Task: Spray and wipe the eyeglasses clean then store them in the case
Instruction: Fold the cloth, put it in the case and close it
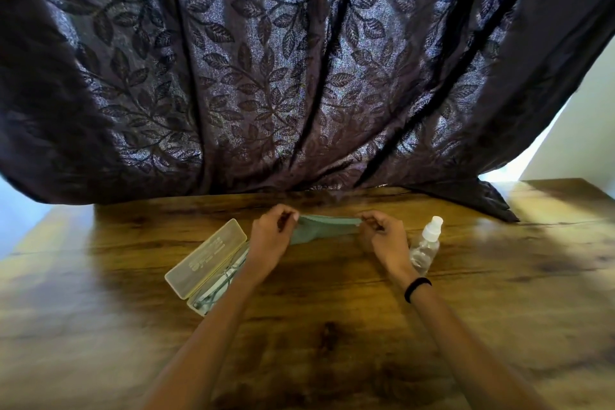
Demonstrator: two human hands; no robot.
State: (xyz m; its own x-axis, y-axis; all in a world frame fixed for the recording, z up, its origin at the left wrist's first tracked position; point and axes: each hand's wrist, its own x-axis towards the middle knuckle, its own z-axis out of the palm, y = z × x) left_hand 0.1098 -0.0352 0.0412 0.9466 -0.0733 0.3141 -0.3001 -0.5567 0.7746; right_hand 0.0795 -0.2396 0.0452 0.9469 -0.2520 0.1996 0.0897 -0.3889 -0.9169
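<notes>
A grey-green cleaning cloth (317, 230) is stretched between my two hands above the wooden table (332, 326). My left hand (271, 236) pinches its left corner and my right hand (382, 236) pinches its right corner. To the left lies an open, pale translucent glasses case (203, 261), lid tipped back. The eyeglasses (219, 288) lie inside it, partly hidden by my left forearm. A small clear spray bottle (426, 245) with a white cap stands just right of my right hand.
A dark curtain (283, 76) with a leaf pattern hangs along the table's far edge and drapes onto it at the back right. A pale wall shows at the far right. My right wrist wears a black band (417, 288).
</notes>
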